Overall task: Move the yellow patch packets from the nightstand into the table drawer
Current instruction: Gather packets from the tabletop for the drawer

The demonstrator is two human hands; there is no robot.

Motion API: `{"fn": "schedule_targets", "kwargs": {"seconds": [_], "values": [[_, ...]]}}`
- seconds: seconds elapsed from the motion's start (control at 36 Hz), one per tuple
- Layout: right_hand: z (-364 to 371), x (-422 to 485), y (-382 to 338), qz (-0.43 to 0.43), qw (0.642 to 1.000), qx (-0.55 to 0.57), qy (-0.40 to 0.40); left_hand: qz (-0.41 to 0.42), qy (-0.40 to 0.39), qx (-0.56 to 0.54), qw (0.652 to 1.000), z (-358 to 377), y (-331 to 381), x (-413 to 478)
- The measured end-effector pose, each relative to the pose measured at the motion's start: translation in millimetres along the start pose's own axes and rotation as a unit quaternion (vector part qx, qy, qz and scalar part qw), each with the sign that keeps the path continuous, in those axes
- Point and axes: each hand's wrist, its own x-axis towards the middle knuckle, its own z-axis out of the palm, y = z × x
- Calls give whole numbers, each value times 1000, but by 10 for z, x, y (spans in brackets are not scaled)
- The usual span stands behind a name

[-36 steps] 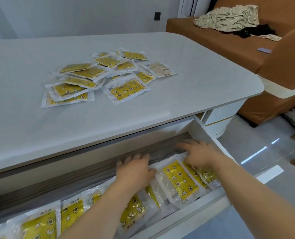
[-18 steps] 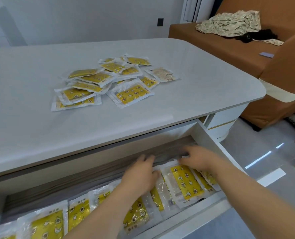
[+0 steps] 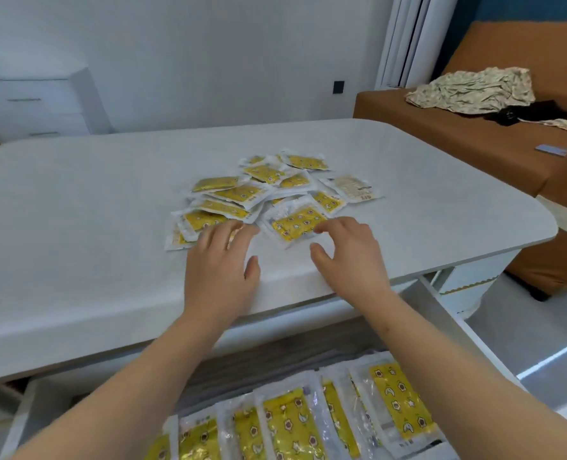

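Observation:
Several yellow patch packets (image 3: 265, 190) lie in a loose pile on the white tabletop (image 3: 76, 227). My left hand (image 3: 220, 267) reaches over the table with fingers spread, its fingertips at the pile's near left packets. My right hand (image 3: 348, 257) hovers with loosely bent fingers at the near edge of one yellow packet (image 3: 297, 222). Neither hand holds anything. Below the table's front edge the drawer (image 3: 474, 340) stands pulled out, with a row of yellow packets (image 3: 308, 423) lying in it under my forearms.
A brown sofa (image 3: 474, 141) with crumpled cloth (image 3: 474, 91) stands to the right of the table. A white chest of drawers (image 3: 40, 104) sits at the back left against the wall. Grey floor shows to the right of the drawer.
Both hands have left the drawer and risen onto the tabletop, reaching the pile of packets. The camera has tilted up and moved closer.

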Motion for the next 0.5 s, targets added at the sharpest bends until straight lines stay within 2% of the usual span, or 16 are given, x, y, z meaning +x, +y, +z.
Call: {"fn": "schedule_targets", "kwargs": {"seconds": [0.08, 0.17, 0.31, 0.42, 0.5], "values": [[253, 232, -149, 37, 996, -21, -73, -24, -17, 84, 996, 49, -263, 162], [454, 434, -220, 50, 991, -74, -97, -62, -49, 105, 991, 59, -431, 308], [654, 713, -403, -50, 986, -127, -94, -104, -119, 103, 982, 222, -615, 525], [792, 950, -475, -73, 981, -138, -114, -158, -163, 60, 972, 308, -747, 678], [854, 1105, -450, -73, 974, -145, -160, -156, -180, 63, 969, 358, -813, 776]]}}
